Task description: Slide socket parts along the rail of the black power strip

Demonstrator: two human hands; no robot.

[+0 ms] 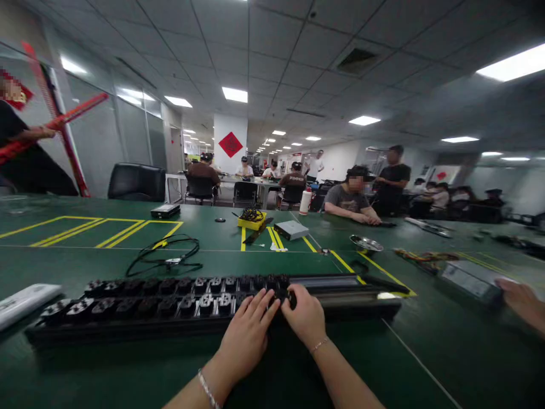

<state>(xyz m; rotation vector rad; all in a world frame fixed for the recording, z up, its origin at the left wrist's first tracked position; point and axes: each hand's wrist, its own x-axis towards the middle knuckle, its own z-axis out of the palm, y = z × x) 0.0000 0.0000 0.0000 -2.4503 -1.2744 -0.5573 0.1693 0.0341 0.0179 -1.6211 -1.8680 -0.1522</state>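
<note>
A long black tray-like strip lies across the table in front of me, with two rows of small black plug-socket modules in it. Several modules have metal contacts showing. The strip's right part is a bare channel. Across the modules near the middle, my left hand rests with its fingers stretched out. Just right of it, my right hand is closed, thumb and fingers pinched round a small black socket module. My fingers partly hide that module and the spot beneath it.
The green table carries yellow tape lines. Beyond the strip lie a coiled black cable, a yellow box, a silver drive and a metal bowl. At right, another person's hand touches a metal box. A white power strip lies left.
</note>
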